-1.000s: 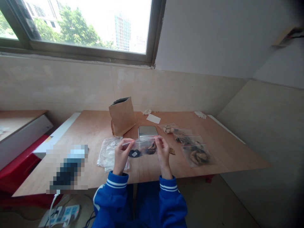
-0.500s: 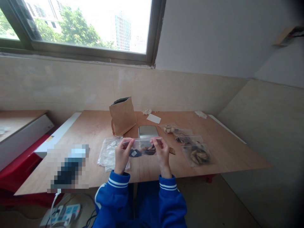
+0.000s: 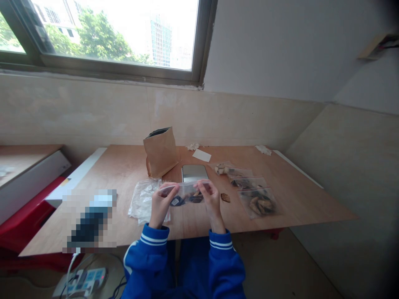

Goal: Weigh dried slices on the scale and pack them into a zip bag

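Observation:
Between my two hands, above the table's near side, is a clear zip bag [image 3: 187,192] with dark pieces and a small white label or packet showing inside. My left hand [image 3: 162,201] pinches its upper left edge, fingers closed. At the upper right edge, my right hand [image 3: 211,200] grips the plastic between thumb and fingers. Just behind the bag lies a flat scale with a silvery top [image 3: 195,172], partly covered by it. A brown dried slice [image 3: 225,197] rests on the wood right of my right hand. Empty-looking clear bags [image 3: 141,203] lie beside my left hand.
An open brown paper pouch [image 3: 161,153] stands at the back left. Several filled zip bags [image 3: 261,203] lie to the right. A white card [image 3: 202,155] sits near the wall. A pixelated object [image 3: 93,220] with a cable is at the left edge of the table [image 3: 299,191].
My right hand has shifted slightly left along the bag's top edge, uncovering more of the dried slice. My left thumb has also moved slightly right. Both hands still hold the bag.

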The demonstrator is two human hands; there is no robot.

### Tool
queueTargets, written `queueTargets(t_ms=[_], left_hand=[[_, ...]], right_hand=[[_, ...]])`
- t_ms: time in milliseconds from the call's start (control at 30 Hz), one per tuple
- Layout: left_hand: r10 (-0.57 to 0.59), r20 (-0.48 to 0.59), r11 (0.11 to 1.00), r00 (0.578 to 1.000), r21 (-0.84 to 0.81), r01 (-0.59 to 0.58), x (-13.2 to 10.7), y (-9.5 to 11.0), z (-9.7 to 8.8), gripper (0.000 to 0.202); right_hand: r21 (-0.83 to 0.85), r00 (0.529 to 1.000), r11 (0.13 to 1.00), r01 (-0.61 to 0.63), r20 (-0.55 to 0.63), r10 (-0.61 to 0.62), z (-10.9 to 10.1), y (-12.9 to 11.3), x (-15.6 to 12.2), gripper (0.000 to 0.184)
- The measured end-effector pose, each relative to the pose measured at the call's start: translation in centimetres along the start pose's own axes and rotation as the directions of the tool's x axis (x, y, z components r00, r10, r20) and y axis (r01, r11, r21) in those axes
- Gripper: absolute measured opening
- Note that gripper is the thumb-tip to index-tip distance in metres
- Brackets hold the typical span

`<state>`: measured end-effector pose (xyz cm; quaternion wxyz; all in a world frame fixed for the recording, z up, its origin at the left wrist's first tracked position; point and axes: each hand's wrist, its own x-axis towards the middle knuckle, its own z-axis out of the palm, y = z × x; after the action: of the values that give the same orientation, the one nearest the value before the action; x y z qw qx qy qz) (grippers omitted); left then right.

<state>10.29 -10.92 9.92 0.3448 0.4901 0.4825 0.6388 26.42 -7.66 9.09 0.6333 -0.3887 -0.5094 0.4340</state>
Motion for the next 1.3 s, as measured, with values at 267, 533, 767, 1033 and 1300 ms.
queueTargets(t_ms=[267,533,767,1033,1300], left_hand=[[-0.004,0.019,1.0,1.0,-0.03,0.005,0.01,-0.41,-0.07,0.022],[0.001,-0.029,1.0,1.0,-0.01,-0.002,-0.01,-0.47,0.02,0.024],[0.054,0.111,0.998,0.992,0.026,-0.057,0.05,-0.43,-0.21,0.02],[0.083,0.102,0.995,0.991,0.048,-0.088,0.04,-0.82,0.04,0.019],[0.084,0.11,0.994,0.99,0.057,-0.091,0.01,-0.8,-0.08,0.017]], right_hand=[[-0.019,1.0,1.0,0.006,0.019,-0.005,-0.13,0.19,0.01,0.024],[-0.036,0.999,0.999,-0.016,-0.038,0.015,0.19,-0.02,0.01,0.024],[0.002,0.986,0.994,-0.106,0.133,0.105,-0.2,0.33,-0.08,0.027],[-0.054,0.99,0.993,-0.102,0.088,0.107,0.12,0.59,-0.11,0.026],[-0.024,0.973,0.989,-0.148,0.178,0.15,-0.02,0.63,-0.16,0.024]])
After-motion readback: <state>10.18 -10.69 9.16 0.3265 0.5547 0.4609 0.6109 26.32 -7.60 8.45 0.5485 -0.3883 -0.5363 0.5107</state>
